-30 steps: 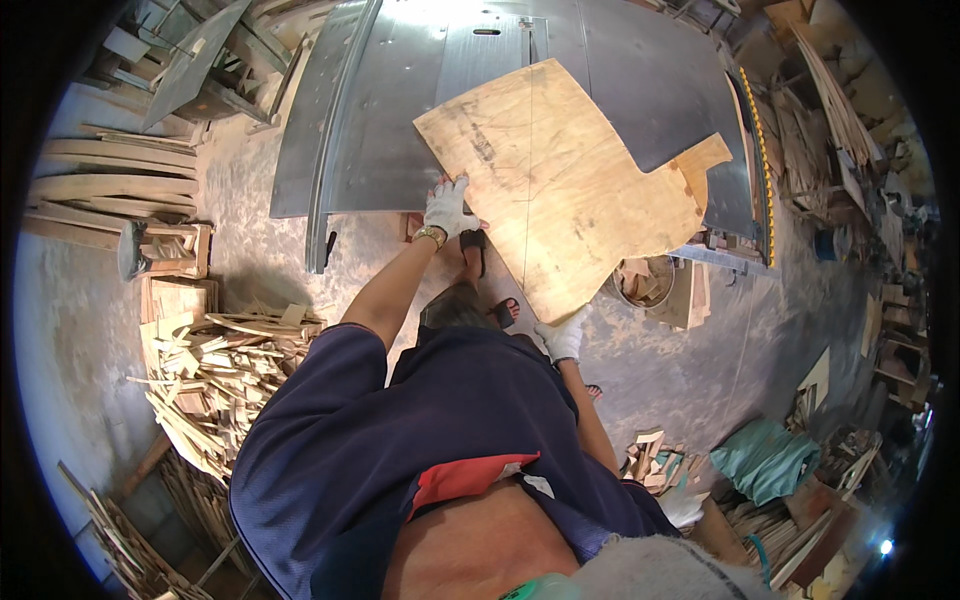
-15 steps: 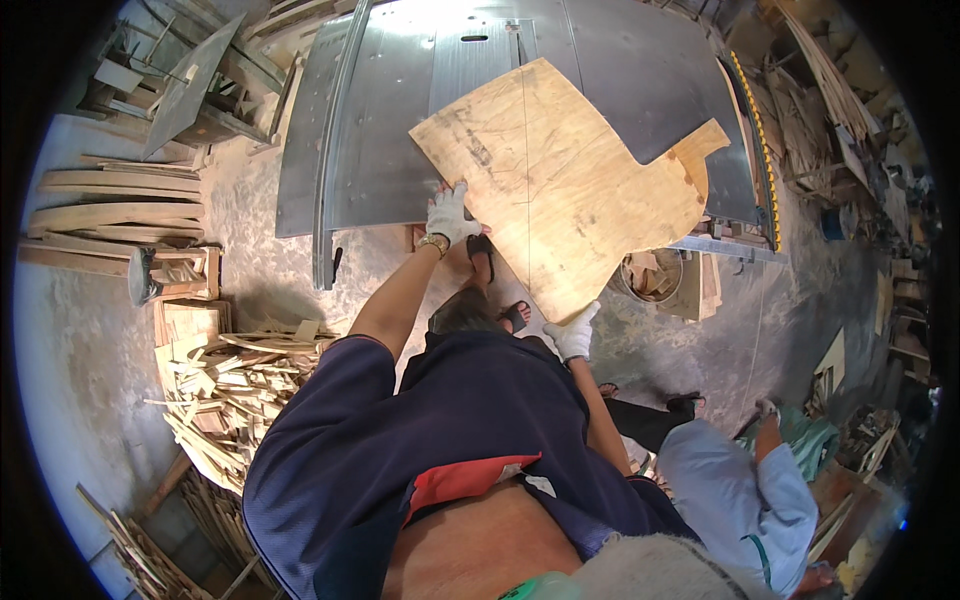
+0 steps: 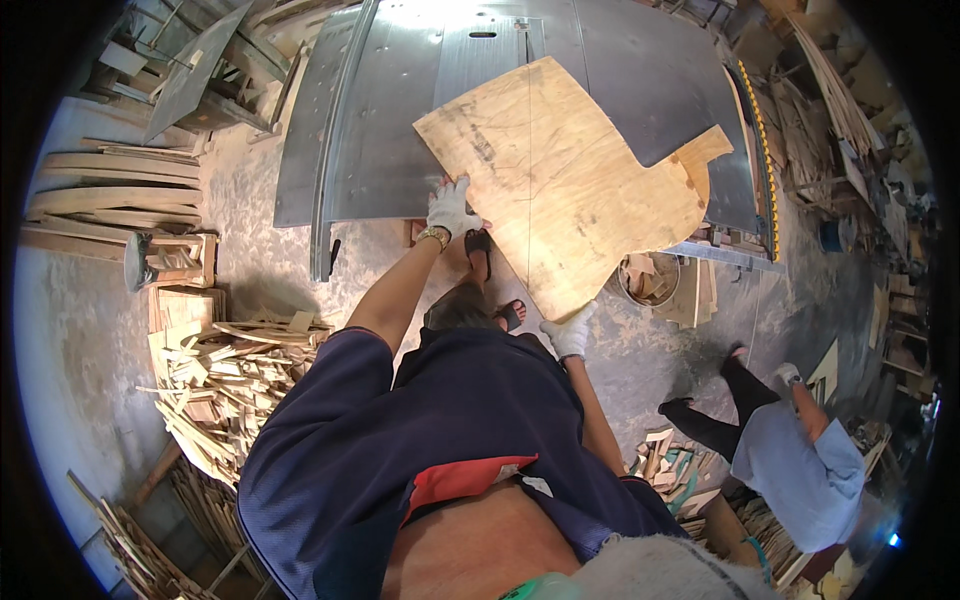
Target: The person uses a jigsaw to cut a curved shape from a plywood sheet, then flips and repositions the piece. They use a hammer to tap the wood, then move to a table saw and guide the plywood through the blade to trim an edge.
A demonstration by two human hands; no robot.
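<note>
A large plywood sheet (image 3: 570, 190) with a curved, irregular outline lies over a grey metal machine table (image 3: 380, 150), its near part overhanging the front edge. Thin dark lines are drawn across its face. My left hand (image 3: 452, 208), in a white glove with fingertips bare, grips the sheet's left edge. At the sheet's near corner, my gloved right hand (image 3: 568, 333) is closed on the wood, its fingers partly under it. Toward the far edge of the table, a narrow slot with a small dark upright part (image 3: 522, 42) lies beyond the sheet.
A metal rail (image 3: 325, 180) runs along the table's left side. Wood offcuts (image 3: 235, 390) are heaped at left, near stacked curved boards (image 3: 120, 190). A bin of scraps (image 3: 648, 278) stands below the table's right front. Another person (image 3: 800, 460) in light blue walks at lower right.
The other person has moved right and away from me, uncovering scraps on the floor. The plywood sheet and both my hands stay nearly in place.
</note>
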